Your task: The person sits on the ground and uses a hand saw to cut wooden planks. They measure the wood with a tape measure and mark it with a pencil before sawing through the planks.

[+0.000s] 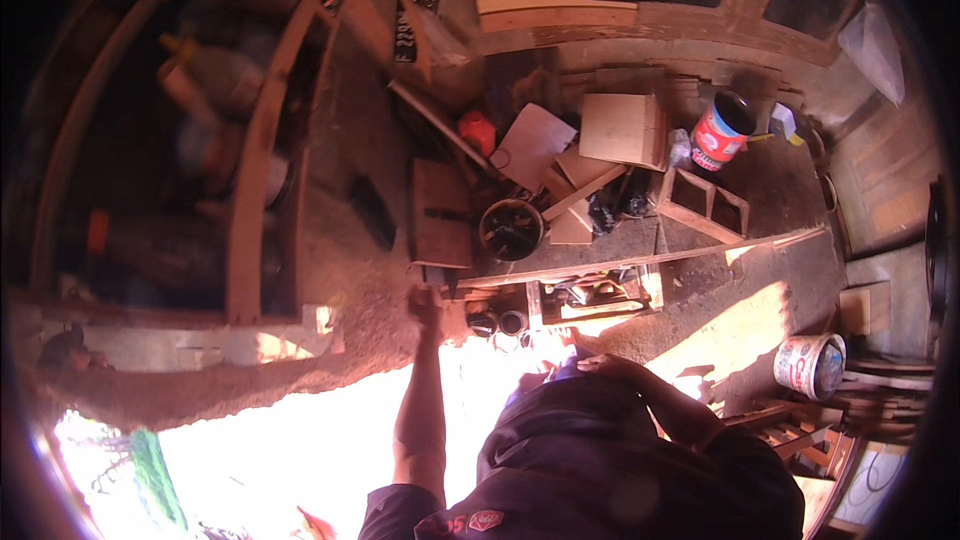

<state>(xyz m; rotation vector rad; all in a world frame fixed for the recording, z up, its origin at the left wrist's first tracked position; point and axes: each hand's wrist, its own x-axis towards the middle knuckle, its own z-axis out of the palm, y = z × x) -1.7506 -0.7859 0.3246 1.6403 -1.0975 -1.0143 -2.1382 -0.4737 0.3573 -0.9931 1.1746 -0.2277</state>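
My left arm stretches forward, and my left hand (pixel 425 308) is in shade at the near corner of an upright brown wooden panel (pixel 442 210). Its fingers are too dark to make out, so whether it touches the panel or holds anything does not show. Close to my body, my right hand (pixel 607 366) lies with its fingers stretched over blue-purple cloth (pixel 570 368) at my lap. Strong glare washes out the area around it. Ahead of my hands are a dark round cup (pixel 512 322) and a wooden tray (pixel 652 287) with tools in it.
Beyond a long plank (pixel 690 246) lie a dark round bucket (pixel 511 230), a cardboard box (pixel 620 128), a small wooden frame (pixel 738 215) and a red-blue bucket (pixel 722 135). A white bucket (pixel 796 364) stands at right. Tall wooden framing (pixel 262 155) rises at left, with blurred shapes behind.
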